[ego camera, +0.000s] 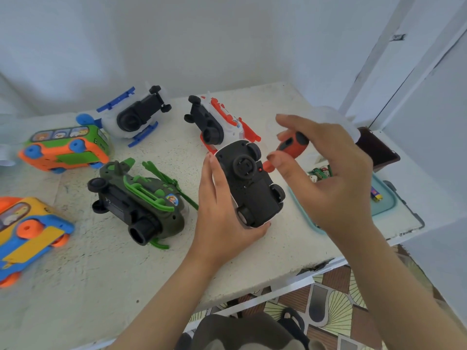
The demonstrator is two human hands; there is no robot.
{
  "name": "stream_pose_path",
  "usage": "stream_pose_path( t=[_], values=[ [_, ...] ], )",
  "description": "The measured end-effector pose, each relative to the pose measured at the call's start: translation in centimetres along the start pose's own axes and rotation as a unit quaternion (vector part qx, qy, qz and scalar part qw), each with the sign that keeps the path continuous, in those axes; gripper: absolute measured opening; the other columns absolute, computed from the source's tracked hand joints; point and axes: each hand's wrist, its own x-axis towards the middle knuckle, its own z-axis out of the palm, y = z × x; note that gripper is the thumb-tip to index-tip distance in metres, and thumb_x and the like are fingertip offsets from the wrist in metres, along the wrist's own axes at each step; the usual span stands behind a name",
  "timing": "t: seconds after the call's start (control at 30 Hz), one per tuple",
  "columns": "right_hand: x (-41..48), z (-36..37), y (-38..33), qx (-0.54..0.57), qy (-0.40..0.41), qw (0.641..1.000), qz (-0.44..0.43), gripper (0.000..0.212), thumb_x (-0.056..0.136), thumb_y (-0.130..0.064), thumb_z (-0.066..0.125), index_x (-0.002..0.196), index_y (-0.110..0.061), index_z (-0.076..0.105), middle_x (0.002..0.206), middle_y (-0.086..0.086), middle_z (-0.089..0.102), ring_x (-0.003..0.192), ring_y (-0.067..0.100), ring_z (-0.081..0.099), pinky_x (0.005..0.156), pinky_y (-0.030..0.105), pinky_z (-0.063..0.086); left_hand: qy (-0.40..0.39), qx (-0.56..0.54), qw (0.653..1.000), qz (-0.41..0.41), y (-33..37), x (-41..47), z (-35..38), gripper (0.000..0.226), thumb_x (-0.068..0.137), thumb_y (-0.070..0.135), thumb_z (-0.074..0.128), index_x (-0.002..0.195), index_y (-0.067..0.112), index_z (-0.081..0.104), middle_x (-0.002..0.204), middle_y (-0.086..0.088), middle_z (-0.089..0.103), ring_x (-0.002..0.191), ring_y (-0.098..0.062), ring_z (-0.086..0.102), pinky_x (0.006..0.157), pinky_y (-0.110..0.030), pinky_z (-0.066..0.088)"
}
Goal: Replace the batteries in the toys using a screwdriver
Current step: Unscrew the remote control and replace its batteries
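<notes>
Six toys sit on or above the white counter (101,274): three helicopters, two buses and one car. The helicopters lie belly-up or on their sides: a blue-and-white one (134,114) at the back, a red-and-white one (222,120) beside it, and a dark green one (136,200) nearer the front. A green-and-orange bus (65,147) and a yellow-and-blue bus (25,233) lie tipped at the left. The toy car (252,188) is upside down, black underside facing up, just in front of the red helicopter. The left hand (217,210) holds it, fingers straight along its left flank and thumb curled under its near end. The right hand (328,178) is raised just right of the car with fingers spread, and appears to pinch the single screwdriver (290,146) between thumb and fingers, though motion blur hides the exact grip. The red-and-black handle slants down toward the car's underside. Behind that hand a teal tray (389,205) holds a cluster of batteries (321,171), too overlapped to count, and one loose yellow-and-purple battery (376,194).
</notes>
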Motion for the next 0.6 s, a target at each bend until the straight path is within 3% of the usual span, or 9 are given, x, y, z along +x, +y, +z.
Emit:
stream_pose_path(
  t=[0.1,0.2,0.27,0.4,0.6],
  values=[
    [0.2,-0.2,0.3,-0.047,0.024,0.998,-0.017,0.028,0.087,-0.03,0.067,0.106,-0.01,0.069,0.083,-0.006,0.061,0.078,0.016,0.055,0.078,0.019,0.042,-0.003,0.007,1.0,-0.002,0.0,0.0,0.0,0.121,0.068,0.06,0.066,0.152,0.007,-0.004,0.159,-0.018,0.005,0.148,-0.005,-0.012,0.118,-0.016,0.0],
    [-0.1,-0.2,0.4,-0.046,0.027,0.998,-0.011,0.026,0.088,-0.03,0.066,0.097,-0.005,0.068,0.077,-0.002,0.064,0.068,0.02,0.058,0.067,0.026,0.048,-0.003,0.016,1.0,-0.005,0.1,-0.1,0.0,0.121,0.069,0.061,0.065,0.153,0.007,-0.004,0.159,-0.018,0.005,0.148,-0.005,-0.012,0.118,-0.016,-0.001],
    [-0.4,-0.1,0.5,-0.034,0.028,0.999,-0.007,0.026,0.089,-0.028,0.065,0.097,-0.004,0.067,0.078,0.003,0.067,0.068,0.021,0.061,0.066,0.029,0.05,0.0,0.017,1.0,-0.01,0.1,-0.1,0.0,0.122,0.068,0.061,0.065,0.153,0.009,-0.005,0.159,-0.016,0.004,0.148,-0.004,-0.012,0.117,-0.015,-0.001],
    [-0.8,-0.3,0.7,-0.023,0.018,1.0,-0.01,0.026,0.089,-0.027,0.063,0.097,-0.002,0.066,0.081,-0.001,0.065,0.07,0.018,0.06,0.067,0.022,0.049,-0.006,-0.003,0.999,-0.039,0.3,0.0,-0.1,0.126,0.065,0.063,0.068,0.152,0.022,-0.013,0.16,-0.009,0.002,0.146,-0.001,-0.012,0.116,-0.012,-0.002],
    [-0.8,-1.6,1.4,0.028,0.018,0.999,0.028,0.019,0.087,-0.028,0.062,0.097,-0.012,0.059,0.081,-0.006,0.059,0.074,0.01,0.057,0.067,0.012,0.047,-0.019,0.027,0.999,-0.024,0.6,0.2,-0.3,0.127,0.062,0.061,0.069,0.153,0.017,-0.008,0.159,-0.005,0.002,0.145,0.0,-0.014,0.116,-0.012,-0.003]
  ],
)
